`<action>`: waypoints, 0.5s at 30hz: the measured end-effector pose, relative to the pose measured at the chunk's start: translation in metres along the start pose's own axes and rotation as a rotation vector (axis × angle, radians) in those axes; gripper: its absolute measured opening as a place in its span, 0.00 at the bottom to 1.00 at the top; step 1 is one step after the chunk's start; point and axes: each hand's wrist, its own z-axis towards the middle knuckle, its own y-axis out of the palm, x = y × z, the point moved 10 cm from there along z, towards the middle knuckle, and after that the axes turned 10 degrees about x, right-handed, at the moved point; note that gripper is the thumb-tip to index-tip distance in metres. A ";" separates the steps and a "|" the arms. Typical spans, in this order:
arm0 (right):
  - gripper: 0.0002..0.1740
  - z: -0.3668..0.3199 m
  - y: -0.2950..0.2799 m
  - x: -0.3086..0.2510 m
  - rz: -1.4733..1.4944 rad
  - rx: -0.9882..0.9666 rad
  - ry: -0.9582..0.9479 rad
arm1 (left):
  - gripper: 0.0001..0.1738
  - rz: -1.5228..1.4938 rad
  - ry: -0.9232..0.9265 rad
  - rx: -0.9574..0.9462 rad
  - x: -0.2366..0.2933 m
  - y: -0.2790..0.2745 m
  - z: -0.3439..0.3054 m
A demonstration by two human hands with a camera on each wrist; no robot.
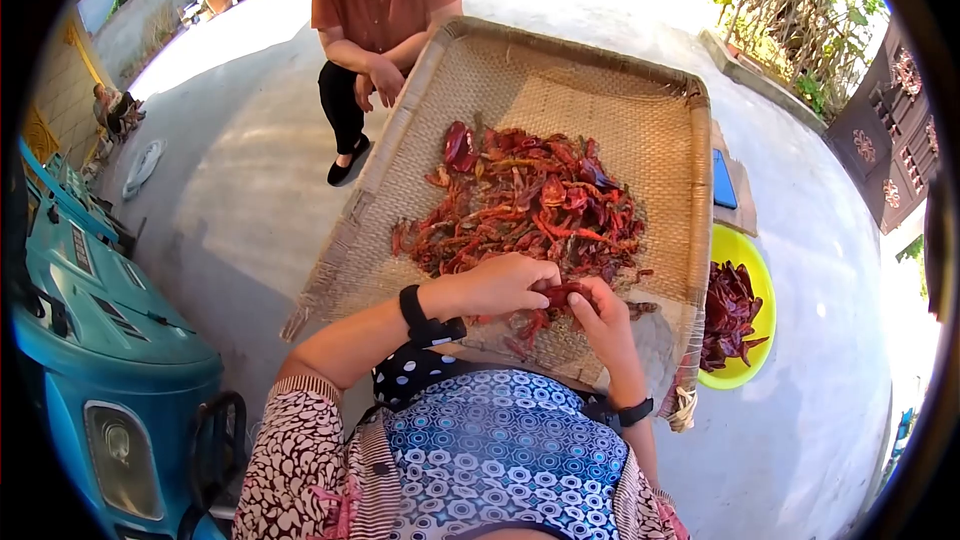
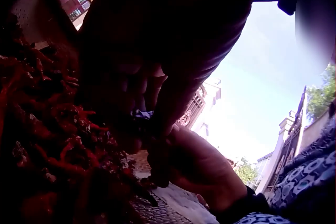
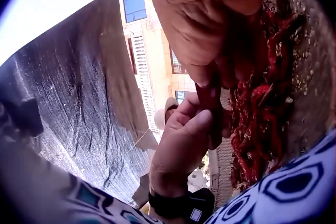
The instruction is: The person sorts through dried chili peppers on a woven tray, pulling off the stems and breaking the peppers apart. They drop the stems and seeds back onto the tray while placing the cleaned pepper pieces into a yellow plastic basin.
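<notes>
A dried red chili pepper (image 1: 562, 293) is pinched between both hands, over the near side of a woven tray (image 1: 660, 120). My left hand (image 1: 503, 285) reaches in from the left and grips one end. From the right, my right hand (image 1: 606, 322) pinches the other end between thumb and fingers. The right wrist view shows the chili (image 3: 210, 98) as a dark red strip between the left hand (image 3: 181, 140) and the right hand (image 3: 210, 29). A pile of split red chilies (image 1: 540, 200) lies on the tray beyond the hands. In the left wrist view, the hands are mostly in shadow.
A yellow-green basin (image 1: 762, 325) of whole dark red chilies (image 1: 732, 310) stands right of the tray, near a blue flat object (image 1: 724, 180). Across the tray another person (image 1: 375, 20) sits with forearms crossed. A teal vehicle (image 1: 110, 350) is at the left.
</notes>
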 end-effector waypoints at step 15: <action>0.17 -0.012 -0.177 0.045 1.140 0.699 0.107 | 0.28 0.725 -0.258 0.782 -0.128 -0.180 0.029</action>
